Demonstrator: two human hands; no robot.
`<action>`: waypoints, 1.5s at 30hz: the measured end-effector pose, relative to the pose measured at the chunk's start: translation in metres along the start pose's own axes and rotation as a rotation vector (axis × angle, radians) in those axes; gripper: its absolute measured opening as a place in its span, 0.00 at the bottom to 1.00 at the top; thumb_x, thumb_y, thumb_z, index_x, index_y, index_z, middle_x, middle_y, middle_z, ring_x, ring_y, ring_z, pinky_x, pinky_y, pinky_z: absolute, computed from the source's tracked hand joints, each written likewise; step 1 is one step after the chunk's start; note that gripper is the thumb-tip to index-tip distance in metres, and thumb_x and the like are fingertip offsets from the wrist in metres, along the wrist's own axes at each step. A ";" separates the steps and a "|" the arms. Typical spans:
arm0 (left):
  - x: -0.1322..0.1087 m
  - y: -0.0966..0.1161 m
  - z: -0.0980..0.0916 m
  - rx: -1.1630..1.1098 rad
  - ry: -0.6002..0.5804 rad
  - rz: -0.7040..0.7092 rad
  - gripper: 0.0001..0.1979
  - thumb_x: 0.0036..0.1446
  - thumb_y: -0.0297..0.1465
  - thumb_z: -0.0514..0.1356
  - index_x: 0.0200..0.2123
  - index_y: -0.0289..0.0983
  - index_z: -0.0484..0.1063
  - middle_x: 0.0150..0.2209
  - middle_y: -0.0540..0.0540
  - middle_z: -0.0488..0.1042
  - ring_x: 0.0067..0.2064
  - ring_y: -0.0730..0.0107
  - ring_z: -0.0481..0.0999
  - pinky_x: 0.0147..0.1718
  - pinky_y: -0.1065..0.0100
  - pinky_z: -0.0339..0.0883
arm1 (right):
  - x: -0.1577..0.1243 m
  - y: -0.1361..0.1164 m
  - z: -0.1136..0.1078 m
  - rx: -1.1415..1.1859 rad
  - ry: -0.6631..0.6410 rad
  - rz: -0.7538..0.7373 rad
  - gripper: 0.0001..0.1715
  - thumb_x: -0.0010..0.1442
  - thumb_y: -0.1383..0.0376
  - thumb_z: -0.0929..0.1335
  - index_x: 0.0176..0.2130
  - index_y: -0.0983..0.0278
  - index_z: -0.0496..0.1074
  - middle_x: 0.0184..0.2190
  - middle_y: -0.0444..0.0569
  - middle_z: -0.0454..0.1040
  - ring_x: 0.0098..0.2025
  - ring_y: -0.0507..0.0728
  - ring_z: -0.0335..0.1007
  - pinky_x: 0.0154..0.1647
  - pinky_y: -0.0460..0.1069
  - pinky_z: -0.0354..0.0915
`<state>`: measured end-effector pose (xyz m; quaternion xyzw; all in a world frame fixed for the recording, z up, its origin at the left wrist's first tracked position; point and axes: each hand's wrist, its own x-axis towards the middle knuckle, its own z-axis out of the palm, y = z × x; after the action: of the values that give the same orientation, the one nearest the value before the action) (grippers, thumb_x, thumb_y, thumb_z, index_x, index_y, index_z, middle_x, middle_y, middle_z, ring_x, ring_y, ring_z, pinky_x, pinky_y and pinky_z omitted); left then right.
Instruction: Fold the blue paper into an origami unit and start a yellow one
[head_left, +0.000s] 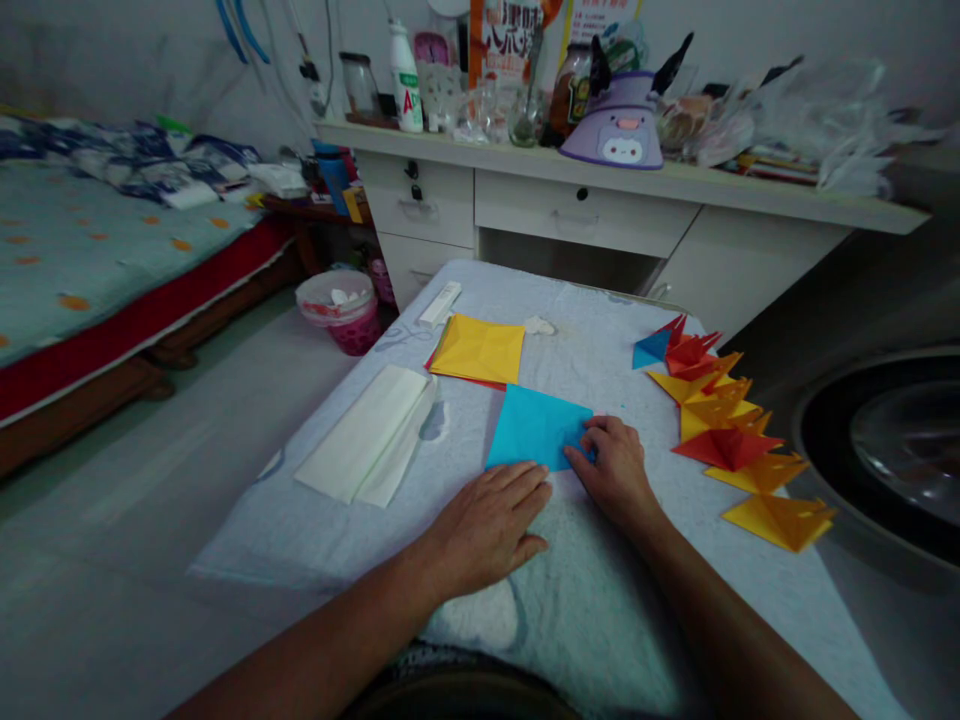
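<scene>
A blue paper sheet lies flat on the cloth-covered table in front of me. My left hand rests palm down with fingers stretched out, its fingertips at the sheet's near edge. My right hand presses on the sheet's near right corner with its fingers curled. A stack of yellow and red paper lies just beyond the blue sheet.
Several folded paper shapes in yellow, red and blue line the table's right side. A folded white cloth lies at left, a white stick-like object behind. A cluttered desk stands beyond, a bed at left, a pink bin on the floor.
</scene>
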<state>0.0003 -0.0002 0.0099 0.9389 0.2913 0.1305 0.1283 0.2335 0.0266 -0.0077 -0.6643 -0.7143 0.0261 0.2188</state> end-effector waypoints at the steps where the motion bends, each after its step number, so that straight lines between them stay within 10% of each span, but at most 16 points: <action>1: 0.000 0.000 0.000 0.000 0.001 0.000 0.28 0.61 0.42 0.59 0.60 0.37 0.61 0.64 0.42 0.63 0.65 0.59 0.59 0.63 0.57 0.55 | 0.000 -0.001 0.000 -0.009 0.003 0.009 0.10 0.56 0.58 0.70 0.32 0.63 0.70 0.42 0.55 0.71 0.44 0.63 0.64 0.44 0.56 0.59; 8: 0.000 0.000 0.001 0.004 -0.007 -0.009 0.28 0.61 0.42 0.59 0.60 0.38 0.61 0.64 0.42 0.63 0.65 0.59 0.60 0.63 0.57 0.54 | -0.003 -0.012 -0.008 -0.105 0.078 -0.048 0.17 0.59 0.60 0.68 0.47 0.64 0.70 0.46 0.56 0.69 0.45 0.65 0.62 0.43 0.56 0.57; 15: 0.001 0.000 0.002 0.007 0.016 -0.007 0.27 0.61 0.41 0.59 0.60 0.38 0.61 0.63 0.42 0.63 0.65 0.60 0.60 0.63 0.57 0.55 | -0.001 -0.019 -0.008 0.063 -0.141 -0.336 0.15 0.62 0.73 0.61 0.41 0.64 0.75 0.36 0.52 0.72 0.41 0.59 0.64 0.43 0.52 0.58; 45: -0.047 -0.003 -0.011 0.182 0.158 -0.131 0.15 0.59 0.32 0.61 0.50 0.36 0.70 0.53 0.40 0.74 0.54 0.55 0.72 0.53 0.53 0.69 | 0.000 -0.034 -0.006 -0.024 -0.129 -0.230 0.19 0.60 0.50 0.67 0.40 0.64 0.70 0.37 0.53 0.71 0.40 0.61 0.65 0.42 0.54 0.58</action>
<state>-0.0423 -0.0234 0.0111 0.9126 0.3716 0.1683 0.0274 0.2039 0.0207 0.0092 -0.5776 -0.7984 0.0348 0.1661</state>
